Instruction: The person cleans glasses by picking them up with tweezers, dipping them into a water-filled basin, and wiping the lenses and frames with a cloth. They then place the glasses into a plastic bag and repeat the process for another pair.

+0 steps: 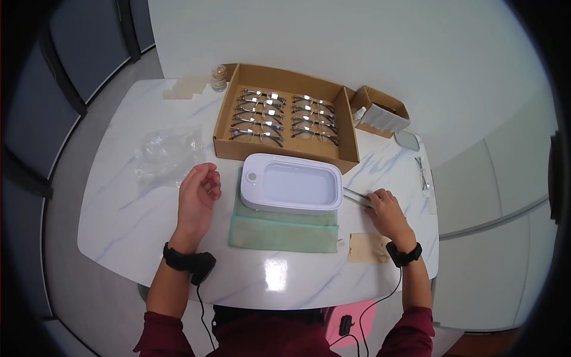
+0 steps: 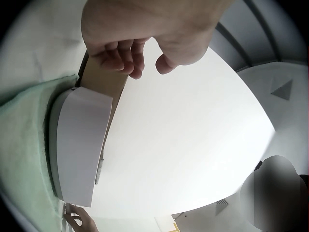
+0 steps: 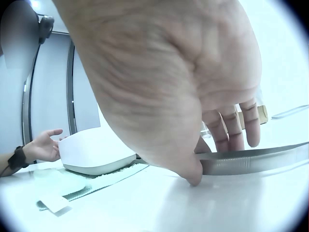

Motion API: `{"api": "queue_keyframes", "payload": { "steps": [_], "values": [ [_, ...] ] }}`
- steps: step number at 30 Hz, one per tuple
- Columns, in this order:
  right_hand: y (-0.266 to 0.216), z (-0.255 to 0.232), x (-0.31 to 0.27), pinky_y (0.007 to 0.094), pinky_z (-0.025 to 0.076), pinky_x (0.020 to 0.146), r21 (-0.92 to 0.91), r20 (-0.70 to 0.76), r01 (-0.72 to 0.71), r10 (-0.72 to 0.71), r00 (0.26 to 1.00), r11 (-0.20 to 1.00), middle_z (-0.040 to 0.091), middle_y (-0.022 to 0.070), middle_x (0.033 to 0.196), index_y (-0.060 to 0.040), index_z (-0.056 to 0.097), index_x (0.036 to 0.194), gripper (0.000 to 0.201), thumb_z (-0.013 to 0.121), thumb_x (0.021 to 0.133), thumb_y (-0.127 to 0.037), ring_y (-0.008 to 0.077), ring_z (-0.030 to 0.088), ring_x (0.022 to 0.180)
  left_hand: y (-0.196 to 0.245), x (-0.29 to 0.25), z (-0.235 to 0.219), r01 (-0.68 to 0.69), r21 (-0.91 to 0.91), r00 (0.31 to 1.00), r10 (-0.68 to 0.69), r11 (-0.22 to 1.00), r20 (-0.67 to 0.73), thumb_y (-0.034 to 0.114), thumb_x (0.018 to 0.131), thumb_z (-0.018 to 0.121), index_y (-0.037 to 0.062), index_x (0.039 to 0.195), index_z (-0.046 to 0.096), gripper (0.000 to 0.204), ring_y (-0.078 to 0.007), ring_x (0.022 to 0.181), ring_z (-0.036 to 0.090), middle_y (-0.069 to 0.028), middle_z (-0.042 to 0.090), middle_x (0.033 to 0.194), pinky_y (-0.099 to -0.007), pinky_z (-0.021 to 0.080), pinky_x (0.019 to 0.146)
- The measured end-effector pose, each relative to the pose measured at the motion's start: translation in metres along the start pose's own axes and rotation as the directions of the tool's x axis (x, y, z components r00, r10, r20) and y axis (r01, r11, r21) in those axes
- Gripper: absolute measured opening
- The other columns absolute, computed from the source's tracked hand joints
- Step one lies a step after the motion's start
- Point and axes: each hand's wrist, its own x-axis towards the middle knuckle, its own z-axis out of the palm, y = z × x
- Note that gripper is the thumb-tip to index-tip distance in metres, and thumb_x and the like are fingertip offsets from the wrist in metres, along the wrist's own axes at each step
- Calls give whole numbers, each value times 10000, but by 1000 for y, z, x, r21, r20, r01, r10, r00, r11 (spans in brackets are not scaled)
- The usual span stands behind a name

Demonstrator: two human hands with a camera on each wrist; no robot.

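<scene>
My right hand [image 1: 389,214] is at the right end of a white ultrasonic cleaner [image 1: 250,193], with metal tweezers [image 1: 355,194] between thumb and fingers. In the right wrist view the thumb lies against the near side of the tweezers [image 3: 231,166], which lie low along the tabletop. Their two prongs point toward the cleaner. My left hand [image 1: 199,193] is held left of the cleaner, its fingers loosely bent and nothing in them. The cleaner has no lid on, showing its oblong basin, and it sits on a folded green towel [image 1: 285,235].
Behind the cleaner stands a cardboard box [image 1: 285,149] with several pairs of glasses in two columns. A clear plastic bag [image 1: 169,154] lies left, a glass jar [image 1: 219,77] at the back. On the right are a smaller box [image 1: 383,119], a tan cloth [image 1: 366,248] and more glasses [image 1: 423,174].
</scene>
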Motion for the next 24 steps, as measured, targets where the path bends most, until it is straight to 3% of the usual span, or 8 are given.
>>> {"api": "queue_keyframes", "payload": {
  "steps": [4,7,9,11,16,17,19,24],
  "values": [
    [4,-4,-5,416,479,826,11,-11,40,-40,999,999,587,148,993,-9,589,1095,312,681,797,-23,336,582,923,-2,0,0,1,-68,999,-4,998,-37,248,1001,512,46,1058,570,218,-109,763,480,-15,557,867,-252,387,694],
    [1,-22,-11,419,490,792,5,-24,-7,7,1000,1000,575,163,1008,-4,579,1113,287,657,838,-16,351,596,894,0,0,2,-24,-129,998,16,991,-62,248,1002,490,36,1048,560,228,-120,740,454,-24,532,851,-259,375,680],
    [-2,-40,-15,428,502,734,152,-74,-123,136,988,981,559,170,1026,4,564,1163,307,647,867,-8,358,606,853,1,-1,2,-26,-148,998,16,989,-65,246,1005,473,32,1039,556,232,-124,728,437,-28,511,839,-263,368,669],
    [-6,-58,-13,429,505,689,151,-127,-101,120,985,983,549,168,1046,7,555,1207,347,644,872,17,352,608,824,2,-1,3,-29,-168,998,18,985,-67,245,1007,456,29,1029,551,237,-128,716,419,-31,490,826,-267,362,659],
    [-44,-102,18,366,505,622,50,-34,57,-55,998,997,570,110,937,5,627,1199,417,738,798,-30,227,586,751,2,-2,4,-25,-148,999,20,989,-32,254,1009,438,28,1014,546,251,-132,703,402,-31,455,807,-277,357,641],
    [-48,-106,24,366,505,622,54,-27,57,-55,998,997,570,110,937,5,627,1199,417,738,798,-30,227,586,751,2,-2,3,-19,-147,999,14,989,-37,254,1009,438,28,1014,546,251,-132,703,402,-31,455,807,-277,357,641],
    [-53,-113,36,350,502,608,-120,68,246,-240,969,962,572,74,863,-12,640,1205,456,760,769,-67,214,568,727,3,-2,0,-31,-164,999,24,986,-40,254,1009,426,24,1009,546,260,-138,722,414,-49,494,822,-286,349,651],
    [-66,-119,61,336,508,610,-136,124,329,-313,942,935,549,60,812,-13,642,1214,465,742,764,-81,202,564,720,7,-2,1,-32,-144,998,24,989,-58,259,1013,403,26,1011,541,271,-141,724,420,-51,498,822,-290,352,650]
  ]
}}
